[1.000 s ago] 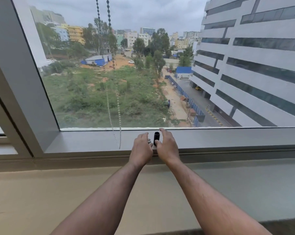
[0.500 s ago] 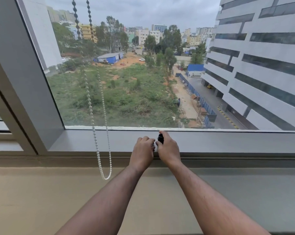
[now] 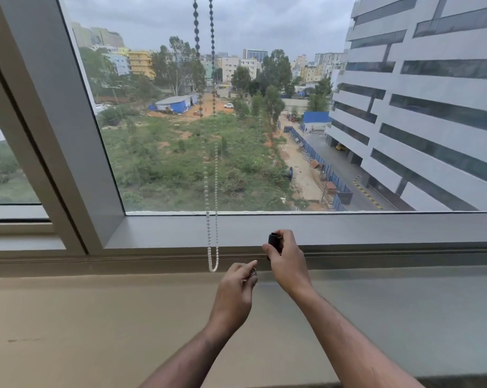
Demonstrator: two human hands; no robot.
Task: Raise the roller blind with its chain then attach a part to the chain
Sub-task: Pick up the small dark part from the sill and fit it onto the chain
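Chain (image 3: 213, 247) loop hanging just left of both hands, right fingers (image 3: 281, 238) gripping black part (image 3: 274, 242)

Pale beaded plastic chain (image 3: 213, 247), matt black cylinder (image 3: 274, 242), smooth grey window frame (image 3: 376, 228).

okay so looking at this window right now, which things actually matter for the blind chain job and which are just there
Part of the job:
bead chain, hanging free in a loop
black part, held in the right hand
small metal piece, pinched in the left hand

Just there:
window frame
sill ledge
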